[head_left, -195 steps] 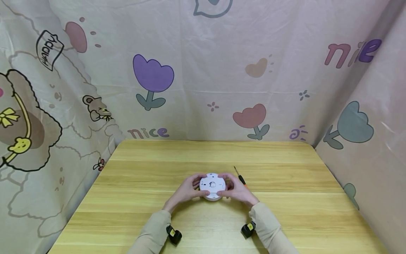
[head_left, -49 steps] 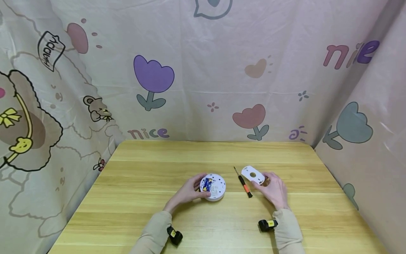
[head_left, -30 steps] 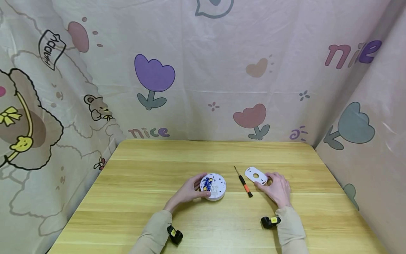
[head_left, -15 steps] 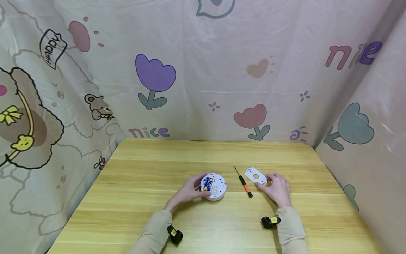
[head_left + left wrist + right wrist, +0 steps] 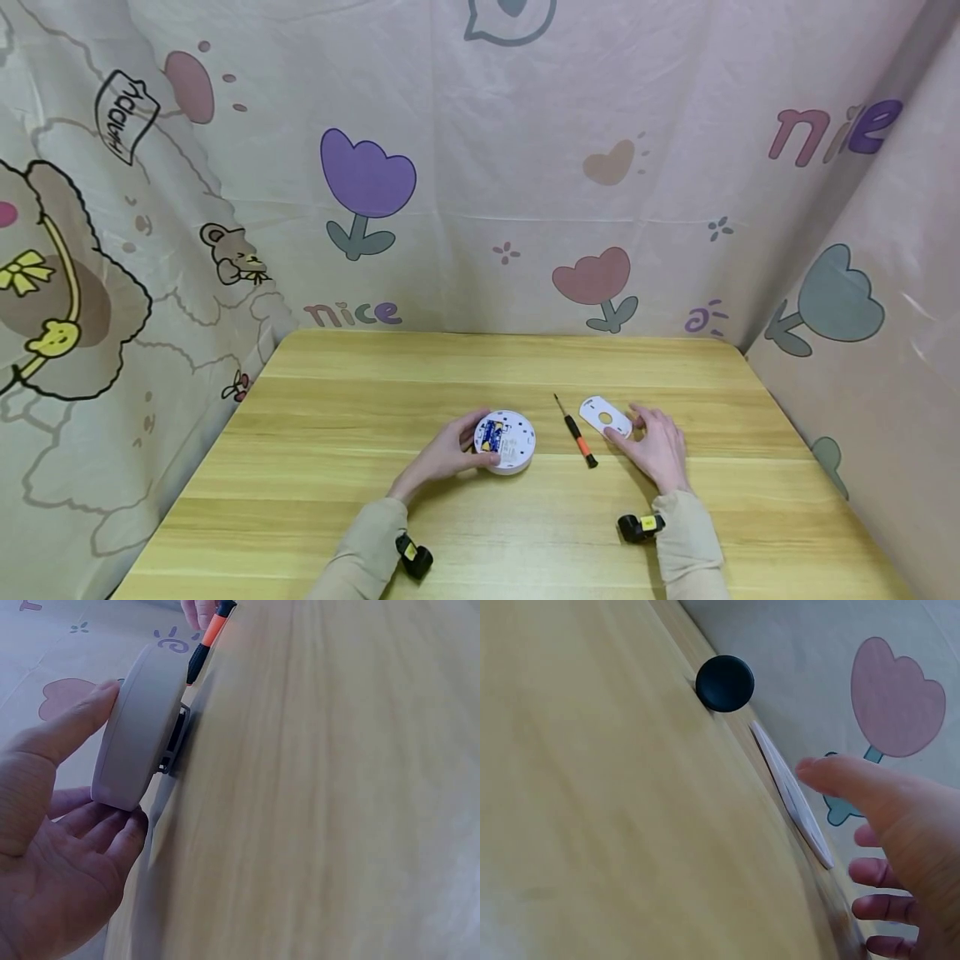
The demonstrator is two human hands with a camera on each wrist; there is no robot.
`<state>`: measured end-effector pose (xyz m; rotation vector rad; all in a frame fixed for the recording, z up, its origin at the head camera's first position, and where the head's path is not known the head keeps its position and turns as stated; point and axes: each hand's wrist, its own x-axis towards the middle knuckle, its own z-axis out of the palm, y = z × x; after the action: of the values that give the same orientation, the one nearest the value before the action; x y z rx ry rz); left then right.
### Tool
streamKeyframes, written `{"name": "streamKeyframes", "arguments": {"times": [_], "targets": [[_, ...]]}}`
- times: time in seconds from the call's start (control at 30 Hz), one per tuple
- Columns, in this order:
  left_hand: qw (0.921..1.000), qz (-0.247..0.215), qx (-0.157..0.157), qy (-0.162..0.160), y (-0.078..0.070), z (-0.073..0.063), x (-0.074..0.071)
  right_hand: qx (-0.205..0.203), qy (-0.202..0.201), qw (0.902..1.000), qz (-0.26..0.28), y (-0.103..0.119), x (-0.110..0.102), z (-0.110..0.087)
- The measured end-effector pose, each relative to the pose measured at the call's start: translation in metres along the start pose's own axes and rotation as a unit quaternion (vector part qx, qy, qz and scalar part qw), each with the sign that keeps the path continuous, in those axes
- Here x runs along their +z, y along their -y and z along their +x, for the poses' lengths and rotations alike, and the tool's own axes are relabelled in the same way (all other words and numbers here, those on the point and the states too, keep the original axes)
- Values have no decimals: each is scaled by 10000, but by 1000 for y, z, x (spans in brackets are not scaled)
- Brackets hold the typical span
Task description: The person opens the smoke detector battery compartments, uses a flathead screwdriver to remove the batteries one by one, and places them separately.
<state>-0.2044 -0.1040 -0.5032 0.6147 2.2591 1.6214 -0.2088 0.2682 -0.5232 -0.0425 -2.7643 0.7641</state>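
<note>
Where the round case (image 5: 517, 440) is held: in the left hand (image 5: 444, 454), near the middle of the table (image 5: 525, 533); a blue battery (image 5: 492, 436) is seen set in its upper face, just beside the left thumb.
Left hand: case pinched, thumb laid on the upper rim, fingers curled round the side.
Under the case: a small fitting (image 5: 178, 740) is shown toward the table by the left wrist view; what it is cannot be told.
White plate (image 5: 592, 408): laid flat, pierced by a round hole; long axis slanted from far left to near right, near end turned toward the right hand (image 5: 656, 448).
Right hand: fingers loosely spread, nothing gripped; thumb at the plate's near edge, contact not certain.
Screwdriver (image 5: 573, 427): laid between case and plate, touched by neither hand; tip pointed away from the person, handle end toward.
Key relation: case and plate are parted by the screwdriver, case to its left, plate just to its right. Plate and screwdriver are both nearer the right hand; by the left, only the case is reached.
</note>
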Motion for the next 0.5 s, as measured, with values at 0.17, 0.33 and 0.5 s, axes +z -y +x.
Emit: {"name": "streamKeyframes", "arguments": {"times": [0.17, 0.33, 0.5], "targets": [[10000, 59, 27, 55, 1, 1, 0, 42, -150, 9996, 217, 4, 0, 0], [9998, 77, 80, 135, 2, 1, 1, -17, -283, 9986, 449, 8, 2, -2], [9998, 70, 85, 143, 2, 1, 1, -178, -622, 9954, 708, 15, 4, -2]]}}
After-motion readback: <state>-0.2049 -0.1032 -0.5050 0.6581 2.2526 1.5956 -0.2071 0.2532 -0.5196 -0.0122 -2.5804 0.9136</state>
